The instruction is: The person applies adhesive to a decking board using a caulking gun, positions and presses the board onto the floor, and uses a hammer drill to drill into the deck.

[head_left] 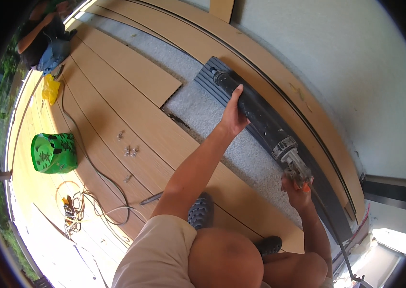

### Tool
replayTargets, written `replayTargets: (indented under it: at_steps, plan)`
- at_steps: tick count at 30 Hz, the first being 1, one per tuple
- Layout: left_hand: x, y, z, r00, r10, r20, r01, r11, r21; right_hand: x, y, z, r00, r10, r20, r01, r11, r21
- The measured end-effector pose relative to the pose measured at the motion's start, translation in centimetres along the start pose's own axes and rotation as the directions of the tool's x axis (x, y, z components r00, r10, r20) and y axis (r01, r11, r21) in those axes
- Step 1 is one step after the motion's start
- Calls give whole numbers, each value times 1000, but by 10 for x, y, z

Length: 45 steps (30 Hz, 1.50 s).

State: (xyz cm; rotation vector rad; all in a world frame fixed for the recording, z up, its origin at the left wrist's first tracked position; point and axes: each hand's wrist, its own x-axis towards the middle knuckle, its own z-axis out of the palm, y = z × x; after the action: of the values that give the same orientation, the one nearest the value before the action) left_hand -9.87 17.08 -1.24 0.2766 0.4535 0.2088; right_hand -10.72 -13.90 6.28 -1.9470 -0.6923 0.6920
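Black tube (261, 109): slants over a grooved dark board (205, 79);
Left hand (234, 116): holds its side;
Right hand (300, 193): holds its metal end (293, 161);
Green bag (55, 154): on planks (104, 115)

Head view: left fisheye, looking steeply down past wearer's bent knees (226, 257) onto deck boards (100, 105), close range.

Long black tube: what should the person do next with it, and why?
Perhaps steady the black tube over the ribbed board: the left grip holds its side, the right grip its near end, and its far end appears above the ribs.
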Motion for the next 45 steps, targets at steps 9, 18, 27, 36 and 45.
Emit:
replayTargets:
  at_steps: [9, 18, 27, 36, 45]
  plan:
    - [-12, -23, -5, 998, -57, -9, 56, 995, -85, -18, -32, 3, 998, 27, 50, -40, 956, 290]
    - [-41, -77, 5, 986, -160, 49, 157, 986, 53, -89, 2, -33, 996, 89, -22, -83, 976, 203]
    - [-58, -127, 28, 935, -350, 63, 336, 928, 162, -158, 16, -40, 988, 126, -90, -84, 922, 377]
    - [-66, -186, 53, 876, -476, 85, 432, 849, 304, -228, 47, -74, 989, 83, -126, -59, 982, 180]
    - [-113, -242, 27, 647, -761, -41, 726, 598, 339, -318, 70, -60, 884, 371, -283, -215, 862, 459]
